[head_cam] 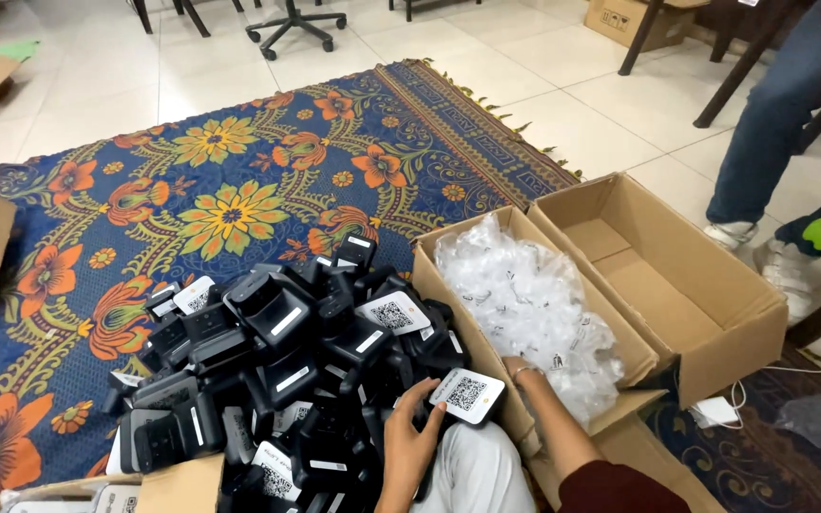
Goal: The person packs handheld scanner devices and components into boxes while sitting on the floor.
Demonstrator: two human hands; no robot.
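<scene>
A big pile of black gadgets point(277, 361) is sitting on the flowery rug point(230, 180), and it is leaning every which way. The gadgets are stacked loosely on top of each other, so I think a small bump could be sending some sliding off onto the rug.

The person's left hand point(410, 439) is curling around the lower edge of one small gadget with a white square label point(466, 394). The fingers are gripping it, not spread wide. The gadget is being held just above the near edge of the pile, right beside the wall of a cardboard box. The grip looks light to me, so the gadget could be slipping and dropping back into the pile.

The right hand point(515, 369) is reaching to the box of clear plastic bags point(534, 304). It is mostly hiding behind the gadget and the box wall, so I cannot tell if it is open or closed. The bags look slippery and tangled, so pulling one could be dragging others out.

Next to that is an empty box point(677, 275). Another person's legs point(772, 133) are standing near it and could be knocking it.
</scene>
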